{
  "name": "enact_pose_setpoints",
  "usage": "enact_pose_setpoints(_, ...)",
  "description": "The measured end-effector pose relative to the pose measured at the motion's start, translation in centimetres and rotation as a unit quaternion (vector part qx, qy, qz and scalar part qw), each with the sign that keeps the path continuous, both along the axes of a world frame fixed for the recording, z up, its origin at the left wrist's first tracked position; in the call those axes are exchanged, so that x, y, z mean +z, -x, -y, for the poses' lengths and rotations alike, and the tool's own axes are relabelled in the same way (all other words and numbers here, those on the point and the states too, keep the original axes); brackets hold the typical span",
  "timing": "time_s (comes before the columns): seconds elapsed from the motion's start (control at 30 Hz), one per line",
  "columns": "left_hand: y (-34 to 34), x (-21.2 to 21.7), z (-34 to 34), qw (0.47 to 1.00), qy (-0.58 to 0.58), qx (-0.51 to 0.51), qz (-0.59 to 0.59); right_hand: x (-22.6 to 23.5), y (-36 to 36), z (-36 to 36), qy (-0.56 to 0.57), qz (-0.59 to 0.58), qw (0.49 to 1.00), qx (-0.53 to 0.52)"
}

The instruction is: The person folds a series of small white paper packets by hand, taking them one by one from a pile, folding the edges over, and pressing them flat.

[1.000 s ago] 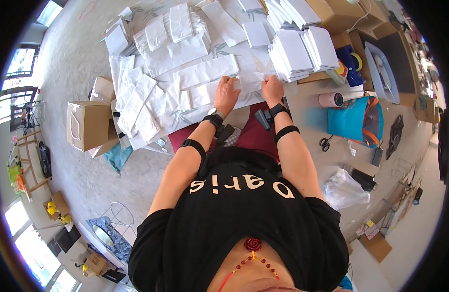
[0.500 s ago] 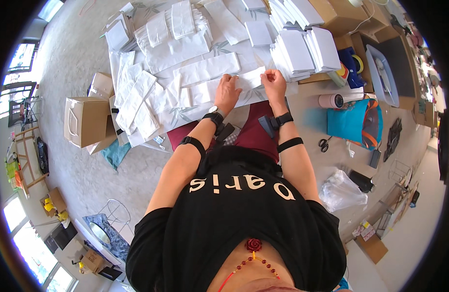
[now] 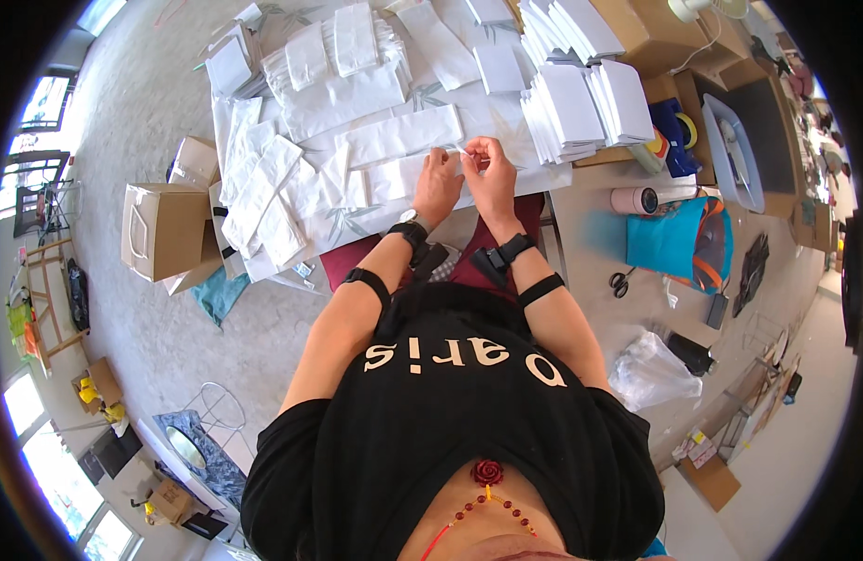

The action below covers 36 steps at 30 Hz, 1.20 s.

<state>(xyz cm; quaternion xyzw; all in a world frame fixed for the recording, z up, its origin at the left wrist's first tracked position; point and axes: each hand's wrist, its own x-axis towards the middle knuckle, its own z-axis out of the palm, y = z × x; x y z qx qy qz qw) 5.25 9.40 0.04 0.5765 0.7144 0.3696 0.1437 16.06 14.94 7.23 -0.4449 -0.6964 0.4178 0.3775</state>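
A flat white plastic sleeve (image 3: 394,178) lies near the front edge of the table. My left hand (image 3: 437,187) is closed at its right part, fingers bent down onto it. Beside it, my right hand (image 3: 491,179) pinches the sleeve's right end, lifted and turned inward; a small white edge shows at the fingertips. Just beyond lies another long white sleeve (image 3: 403,133). More loose sleeves (image 3: 263,187) overlap in a heap to the left, and a thick layered pile of them (image 3: 338,84) sits farther back.
Stacks of white folded sheets (image 3: 564,107) stand on the table's right. Beyond them are cardboard boxes (image 3: 656,37) and a pale blue tub (image 3: 735,150). A pink bottle (image 3: 634,199), a turquoise bag (image 3: 665,238) and scissors (image 3: 620,283) are at right. Cartons (image 3: 165,229) stand on the left.
My right hand has moved left until it is close to my left hand, bringing the sleeve's right end up and inward. My left hand has barely shifted, its fingers now more curled.
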Motion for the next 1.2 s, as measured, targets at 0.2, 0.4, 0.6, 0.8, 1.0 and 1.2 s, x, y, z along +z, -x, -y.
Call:
enact_pose_setpoints(0.2,2.6,2.1,1.0,0.861,0.069,0.133,0.486,-0.9,1.0,0.6,-0.011,-0.008,1.0,0.02)
enact_pose_setpoints(0.4,3.3,5.9,2.1,0.817,0.113,0.176,0.537,-1.8,1.8,1.7,-0.022,0.001,0.991,0.13)
enact_pose_setpoints(0.6,5.6,1.5,3.4,0.921,0.108,0.206,0.313,-2.6,-0.5,0.5,-0.044,0.028,0.993,0.102)
enact_pose_setpoints(0.8,6.0,1.8,3.8,0.964,0.077,0.203,0.154,-6.4,-3.0,-2.4,-0.023,0.068,0.997,0.037)
enact_pose_setpoints(1.0,6.3,1.5,3.9,0.967,0.076,0.196,0.144,-7.1,-2.7,-3.2,-0.054,0.098,0.991,0.07)
enact_pose_setpoints(1.2,6.4,1.1,3.7,0.971,0.076,0.19,0.12,-6.9,-1.7,-3.9,-0.114,0.128,0.978,0.115)
